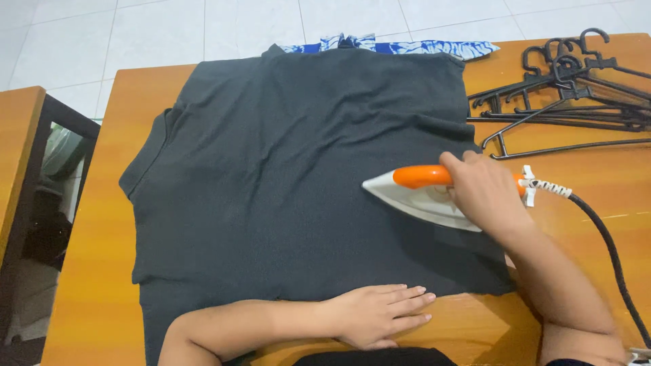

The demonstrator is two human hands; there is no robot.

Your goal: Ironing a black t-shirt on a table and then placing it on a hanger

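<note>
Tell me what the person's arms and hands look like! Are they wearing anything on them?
Both arms are bare, with no sleeves showing over the forearms. The left hand and right hand wear no gloves, and no rings, watch or bracelets show. The left hand's fingers have short, plain nails. Only a bit of dark clothing shows at the bottom edge.

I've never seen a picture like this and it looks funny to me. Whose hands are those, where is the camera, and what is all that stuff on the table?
The camera sits on a person's head and looks down, so you see that person's own two hands from above. There is no machine here, just hands. On the wooden table lies a dark grey shirt, spread flat. The right hand grips the orange handle of a white iron, which rests on the shirt. A black cord runs from the iron. The left hand lies flat, fingers spread, at the shirt's near edge. At the far right is a pile of black hangers, and a blue and white cloth peeks out behind the shirt.
</note>
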